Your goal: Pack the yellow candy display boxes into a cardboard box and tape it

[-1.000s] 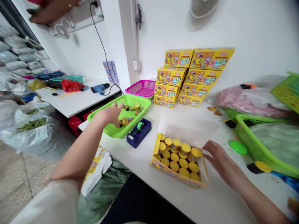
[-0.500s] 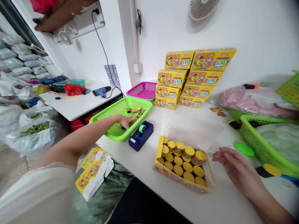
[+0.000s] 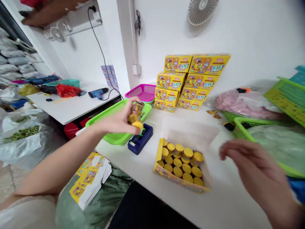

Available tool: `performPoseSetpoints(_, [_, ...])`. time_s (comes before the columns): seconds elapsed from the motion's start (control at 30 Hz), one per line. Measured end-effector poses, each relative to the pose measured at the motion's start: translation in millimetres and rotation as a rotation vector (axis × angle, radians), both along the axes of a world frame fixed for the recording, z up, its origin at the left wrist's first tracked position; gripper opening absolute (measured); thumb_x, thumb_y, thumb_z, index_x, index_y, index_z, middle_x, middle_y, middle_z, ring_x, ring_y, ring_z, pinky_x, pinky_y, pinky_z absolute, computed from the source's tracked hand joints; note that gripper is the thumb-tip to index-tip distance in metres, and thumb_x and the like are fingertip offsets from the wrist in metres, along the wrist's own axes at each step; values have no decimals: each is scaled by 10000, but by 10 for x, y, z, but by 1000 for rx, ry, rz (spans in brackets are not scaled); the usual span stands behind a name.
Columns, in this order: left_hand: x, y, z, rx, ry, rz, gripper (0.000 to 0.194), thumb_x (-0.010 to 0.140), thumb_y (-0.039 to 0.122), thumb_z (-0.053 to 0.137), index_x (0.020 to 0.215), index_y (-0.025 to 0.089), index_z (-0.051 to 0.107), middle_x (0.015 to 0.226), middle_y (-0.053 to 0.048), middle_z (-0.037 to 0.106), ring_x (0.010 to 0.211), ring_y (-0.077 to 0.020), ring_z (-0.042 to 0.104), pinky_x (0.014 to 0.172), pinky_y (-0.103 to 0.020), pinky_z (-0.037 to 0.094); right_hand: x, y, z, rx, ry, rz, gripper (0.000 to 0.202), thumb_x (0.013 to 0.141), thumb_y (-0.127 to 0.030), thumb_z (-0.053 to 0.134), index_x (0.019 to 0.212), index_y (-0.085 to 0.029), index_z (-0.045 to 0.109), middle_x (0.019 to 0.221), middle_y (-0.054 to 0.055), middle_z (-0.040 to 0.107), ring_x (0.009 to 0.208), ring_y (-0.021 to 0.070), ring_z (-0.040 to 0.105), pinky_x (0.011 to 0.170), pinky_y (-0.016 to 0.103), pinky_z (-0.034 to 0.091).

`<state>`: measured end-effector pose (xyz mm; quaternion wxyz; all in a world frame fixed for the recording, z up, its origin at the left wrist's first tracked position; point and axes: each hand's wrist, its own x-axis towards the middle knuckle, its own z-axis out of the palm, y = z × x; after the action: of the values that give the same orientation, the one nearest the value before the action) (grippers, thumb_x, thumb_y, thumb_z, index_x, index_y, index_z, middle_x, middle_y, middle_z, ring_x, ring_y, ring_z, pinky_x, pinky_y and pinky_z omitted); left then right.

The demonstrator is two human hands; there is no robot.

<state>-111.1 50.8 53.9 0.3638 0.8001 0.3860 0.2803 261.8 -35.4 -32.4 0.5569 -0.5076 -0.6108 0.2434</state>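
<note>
Head view: what could your left hand [image 3: 119, 120] drop?
"Small yellow cylindrical tubs [image 3: 137, 109], pinched end-to-end between fingers, if pressure slackens. Your right hand [image 3: 258, 171] curls loosely, empty, near the open yellow cardboard box [image 3: 178, 181]."

Lidded cups [image 3: 177, 162] stand in the open box [image 3: 181, 182] on the table [image 3: 133, 162]. Left of this box sits a tape dispenser [image 3: 140, 141], with a long basket [image 3: 115, 138] farther left. Stacked cartons [image 3: 187, 83] stand behind the box; a bag-filled basket [image 3: 243, 128] lies to its right.
</note>
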Motion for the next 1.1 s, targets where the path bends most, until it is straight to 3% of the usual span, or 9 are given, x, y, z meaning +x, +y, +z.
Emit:
performPoseSetpoints(0.13, [760, -408, -249, 220, -54, -72, 832, 626, 214, 759, 1300, 291, 279, 1198, -78, 487, 984, -227, 583, 799, -350, 534, -712, -77, 276, -140, 77, 310, 429, 860, -500, 623, 1223, -314, 490, 1113, 59, 616, 898, 189, 638, 717, 339, 580])
performPoseSetpoints(0.23, [1160, -515, -487, 419, -92, -34, 863, 596, 208, 783, 1306, 274, 297, 1281, -104, 463, 1165, -296, 524, 985, -459, 464, -1022, -33, 302, -189, 160, 292, 512, 840, -531, 631, 1236, -280, 423, 1194, 69, 592, 1016, 194, 628, 779, 334, 585])
performPoseSetpoints(0.37, [1415, -509, -690, 611, -113, 6, 1028, 586, 184, 790, 1404, 260, 173, 1353, -150, 409, 1248, -340, 473, 1059, -543, 378, -1065, 17, 169, -144, 221, 170, 441, 887, -514, 582, 1210, -268, 409, 1241, 79, 584, 1087, 194, 615, 858, 343, 570])
performPoseSetpoints(0.5, [1494, -480, -768, 617, -179, -47, 1103, 650, 162, 762, 1455, 279, 16, 1443, -198, 296, 1285, -356, 445, 1052, -567, 387, -1009, -2, 64, -80, 214, 83, 400, 925, -517, 532, 1211, -271, 399, 1269, 88, 579, 1122, 199, 609, 882, 338, 565])
performPoseSetpoints(0.63, [1486, -415, -754, 444, -222, -127, 1095, 634, 186, 821, 1422, 285, 67, 1449, -188, 277, 1331, -356, 401, 1051, -518, 430, -953, -6, 83, -61, 221, 24, 419, 907, -504, 569, 1219, -266, 422, 1225, 84, 604, 1052, 198, 633, 764, 305, 582])
performPoseSetpoints(0.77, [1417, -338, -692, 336, -280, -224, 642, 827, 192, 672, 1273, 259, 215, 1361, -144, 384, 1239, -245, 510, 961, -389, 504, -804, 22, 147, -142, 279, 75, 419, 860, -512, 619, 1153, -250, 473, 1196, 80, 628, 822, 171, 653, 462, 235, 479])
performPoseSetpoints(0.87, [1322, -341, -623, 270, -221, -171, 307, 929, 200, 529, 1125, 233, 295, 1279, -116, 475, 1095, -173, 585, 897, -327, 511, -608, 30, 180, -100, 242, 35, 405, 833, -459, 665, 1126, -239, 492, 1141, 64, 661, 787, 159, 642, 497, 241, 481])
performPoseSetpoints(0.97, [1211, -386, -552, 185, -73, -114, 218, 941, 289, 537, 1079, 221, 382, 1134, -67, 571, 923, -150, 620, 797, -291, 514, -404, 19, 208, 1, -77, -36, 344, 799, -380, 712, 1073, -227, 572, 1050, 49, 687, 843, 170, 646, 702, 300, 539])
performPoseSetpoints(1.1, [1127, -408, -529, 231, 161, -51, 379, 887, 321, 643, 1215, 239, 471, 1074, -40, 626, 950, -189, 622, 850, -327, 503, -308, -6, 251, -32, -655, 83, 312, 799, -277, 693, 1100, -220, 632, 1050, 52, 688, 874, 195, 656, 790, 342, 532])
